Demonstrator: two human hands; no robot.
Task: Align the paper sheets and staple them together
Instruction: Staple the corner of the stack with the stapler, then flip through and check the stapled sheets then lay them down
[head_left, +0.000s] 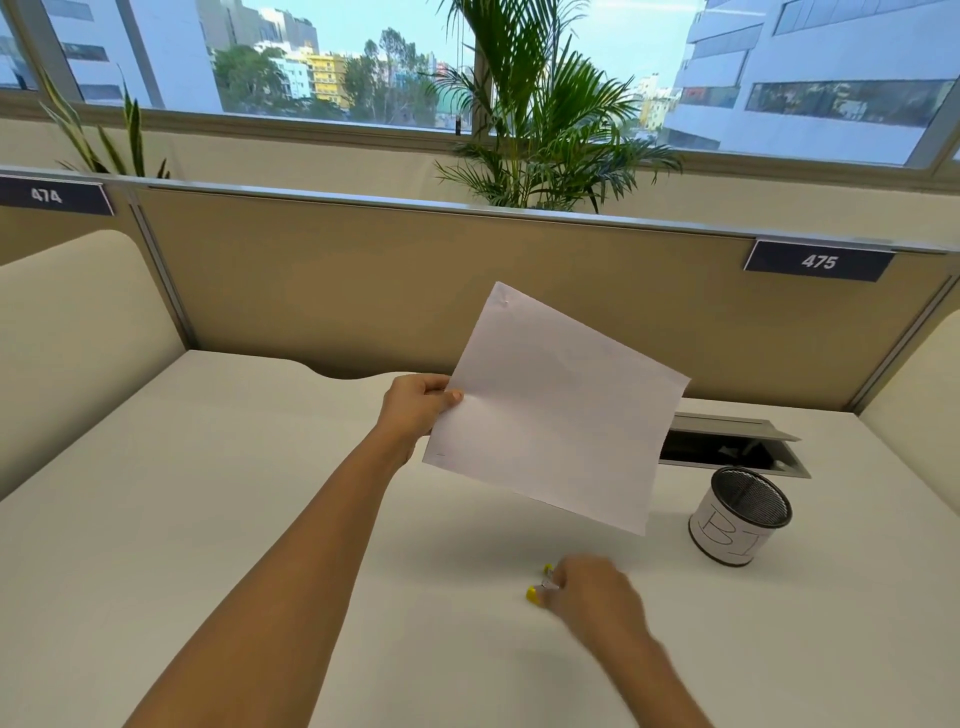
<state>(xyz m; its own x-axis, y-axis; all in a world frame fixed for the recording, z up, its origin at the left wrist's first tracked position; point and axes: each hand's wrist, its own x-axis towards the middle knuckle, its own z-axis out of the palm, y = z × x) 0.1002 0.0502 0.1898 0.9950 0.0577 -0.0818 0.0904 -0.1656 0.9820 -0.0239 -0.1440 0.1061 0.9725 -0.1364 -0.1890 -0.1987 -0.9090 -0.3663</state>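
My left hand (418, 402) pinches the left edge of the white paper sheets (556, 410) and holds them tilted in the air above the desk. A small staple mark shows at their top corner. Lower down, my right hand (592, 592) is blurred and wrapped around a small yellow stapler (535, 592) just above or on the white desk (208, 493). Only the stapler's yellow ends and a bit of metal show past my fingers. The stapler is apart from the sheets, well below them.
A black mesh pen cup (740, 514) with a white label stands at the right. Behind it an open cable hatch (727, 449) is set in the desk. Beige partition panels (363, 291) wall the back and sides, with a palm plant (540, 119) behind.
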